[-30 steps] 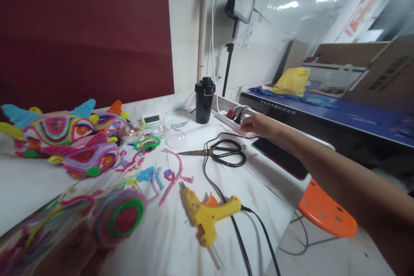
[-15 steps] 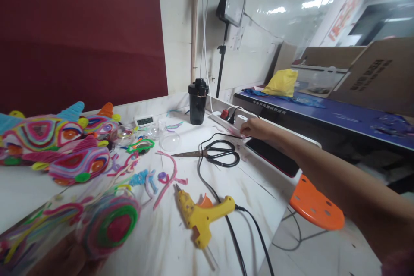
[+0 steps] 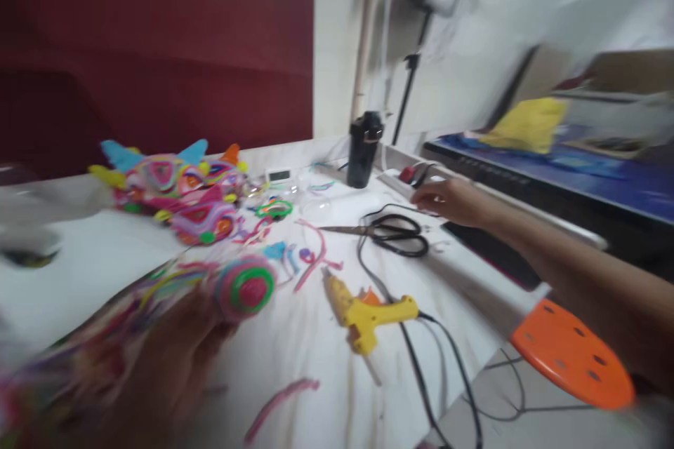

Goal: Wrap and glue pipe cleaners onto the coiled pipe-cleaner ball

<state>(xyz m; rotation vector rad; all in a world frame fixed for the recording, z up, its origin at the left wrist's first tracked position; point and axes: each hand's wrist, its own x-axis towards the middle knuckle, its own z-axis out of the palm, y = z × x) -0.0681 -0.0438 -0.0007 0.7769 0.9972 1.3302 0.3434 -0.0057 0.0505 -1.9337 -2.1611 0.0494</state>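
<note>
The picture is blurred by head motion. My left hand (image 3: 152,358) grips a long bundle of coloured pipe cleaners (image 3: 173,295) whose round pink and green end points up over the white table (image 3: 310,379). My right hand (image 3: 447,200) reaches across the table, just past the black scissors (image 3: 390,233) and beside the white power strip (image 3: 408,179) with its red switch. Whether its fingers hold anything is lost in the blur. A yellow glue gun (image 3: 368,312) lies between my arms with its black cord trailing off the edge.
Colourful pipe-cleaner figures (image 3: 173,193) lie at the back left. A black bottle (image 3: 363,147), a small digital clock (image 3: 279,174) and loose pipe-cleaner scraps (image 3: 310,263) are near the middle. An orange stool (image 3: 571,361) stands right of the table, a dark phone (image 3: 492,252) by its edge.
The view has swung right to left and blurred. My right hand has drawn slightly back from the power strip toward the scissors. My left hand with the bundle shows more fully.
</note>
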